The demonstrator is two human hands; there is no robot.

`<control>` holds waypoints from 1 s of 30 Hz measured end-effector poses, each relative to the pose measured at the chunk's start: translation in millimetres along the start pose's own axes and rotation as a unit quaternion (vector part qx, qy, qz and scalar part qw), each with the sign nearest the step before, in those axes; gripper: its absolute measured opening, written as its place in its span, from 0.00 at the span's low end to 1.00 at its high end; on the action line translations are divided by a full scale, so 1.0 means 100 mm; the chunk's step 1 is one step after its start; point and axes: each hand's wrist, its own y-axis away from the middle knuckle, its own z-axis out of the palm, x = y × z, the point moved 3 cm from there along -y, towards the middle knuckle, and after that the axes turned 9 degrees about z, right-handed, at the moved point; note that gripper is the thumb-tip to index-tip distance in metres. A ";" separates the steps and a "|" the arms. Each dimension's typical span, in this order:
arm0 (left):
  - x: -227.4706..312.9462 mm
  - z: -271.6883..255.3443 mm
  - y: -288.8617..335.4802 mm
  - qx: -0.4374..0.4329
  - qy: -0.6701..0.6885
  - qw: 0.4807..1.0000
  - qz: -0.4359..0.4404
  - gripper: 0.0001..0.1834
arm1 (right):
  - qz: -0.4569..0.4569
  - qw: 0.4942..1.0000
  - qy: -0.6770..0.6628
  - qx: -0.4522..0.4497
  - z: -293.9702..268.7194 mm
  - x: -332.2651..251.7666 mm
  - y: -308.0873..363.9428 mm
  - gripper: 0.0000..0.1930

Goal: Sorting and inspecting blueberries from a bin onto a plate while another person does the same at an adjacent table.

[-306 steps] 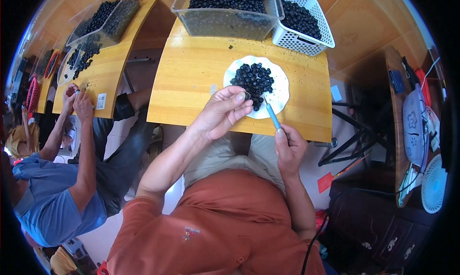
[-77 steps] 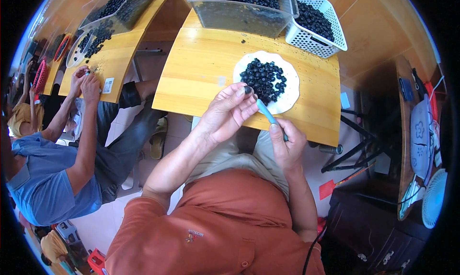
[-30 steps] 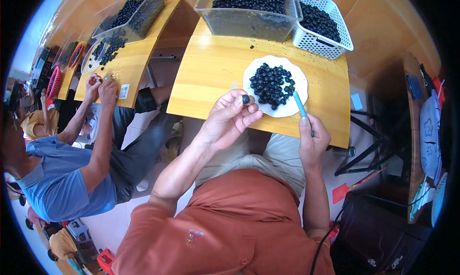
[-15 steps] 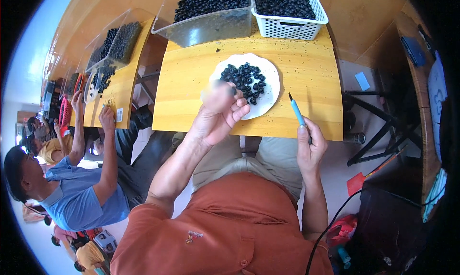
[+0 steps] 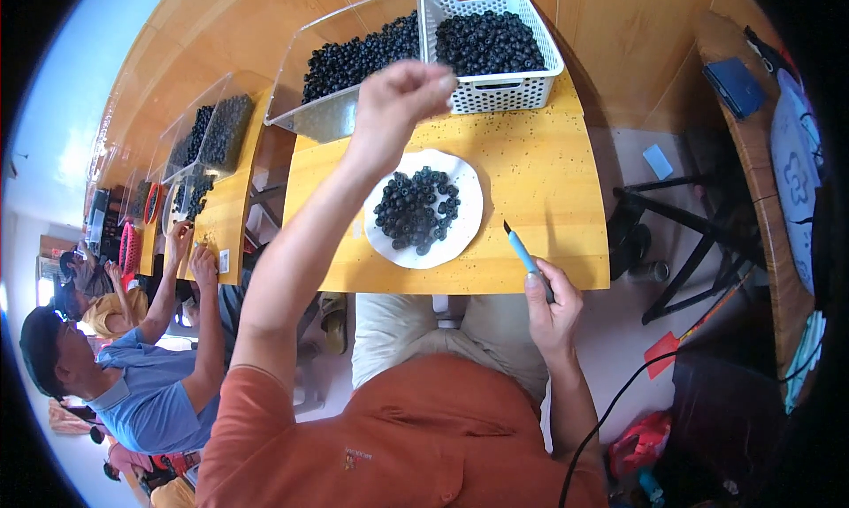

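Left hand (image 5: 402,88) risen, pinched, over berry-filled white basket (image 5: 539,82) | right hand (image 5: 550,297) grips blue knife (image 5: 523,255) | plate (image 5: 469,225) holds berries

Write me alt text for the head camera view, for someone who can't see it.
A person in an orange shirt reaches their left hand toward a white basket of dark berries, while their right hand holds a small blue-handled tool. A white plate of berries sits on the yellow wooden table.

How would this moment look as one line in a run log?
left hand: raised, fingers pinched, near white basket of dark berries | right hand: holds blue tool | plate: berries piled
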 end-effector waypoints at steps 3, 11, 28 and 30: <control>0.08 0.09 -0.54 -0.035 -0.207 0.973 0.097 0.13 | 0.009 1.000 0.003 -0.010 -0.02 -0.04 -0.01 0.16; -0.25 -0.07 -0.60 -0.076 -0.365 0.914 0.161 0.15 | -0.012 1.000 -0.015 0.006 -0.02 0.04 -0.05 0.14; -0.36 -0.23 0.93 -0.304 -0.405 0.852 0.135 0.12 | -0.022 1.000 -0.020 0.003 -0.01 0.07 -0.04 0.14; -0.41 -0.15 0.94 -0.320 -0.419 0.838 0.140 0.13 | -0.017 1.000 -0.019 0.002 -0.01 0.06 -0.03 0.14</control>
